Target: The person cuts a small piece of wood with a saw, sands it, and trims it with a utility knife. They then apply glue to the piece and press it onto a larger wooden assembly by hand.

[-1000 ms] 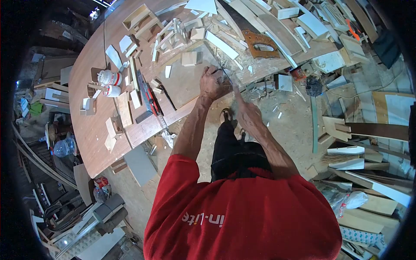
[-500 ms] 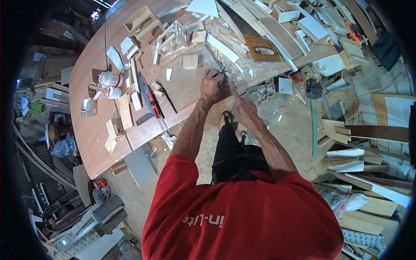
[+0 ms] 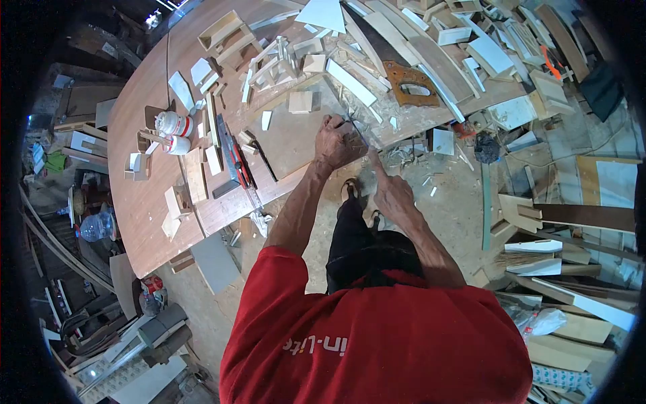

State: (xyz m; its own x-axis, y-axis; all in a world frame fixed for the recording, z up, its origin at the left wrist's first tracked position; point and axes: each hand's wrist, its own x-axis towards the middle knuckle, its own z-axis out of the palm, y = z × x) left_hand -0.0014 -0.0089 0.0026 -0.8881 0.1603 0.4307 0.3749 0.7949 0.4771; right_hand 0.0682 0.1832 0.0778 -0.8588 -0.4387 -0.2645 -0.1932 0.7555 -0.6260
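My left hand (image 3: 334, 143) is closed at the near edge of the workbench (image 3: 232, 214), its fingers bent around a small brownish piece that is mostly hidden and hard to make out. Just to the right and nearer my body, my right hand (image 3: 394, 196) points its index finger up toward the left hand, with the other fingers curled and nothing visible in them. A small gap separates the two hands. Beyond my left hand, a small pale wood block (image 3: 301, 102) lies on a flat board (image 3: 279, 138).
A handsaw (image 3: 412, 86) lies at the back among wood strips and offcuts. Left of my hands are a red and black tool (image 3: 238, 161), a white jar (image 3: 173, 123) and a small wooden frame (image 3: 229, 35). Wood scraps (image 3: 568, 266) are piled at the right.
My right hand has moved back toward my body, away from my left hand, with its index finger stretched. My left hand has shifted slightly and stays closed. The view has shifted slightly.
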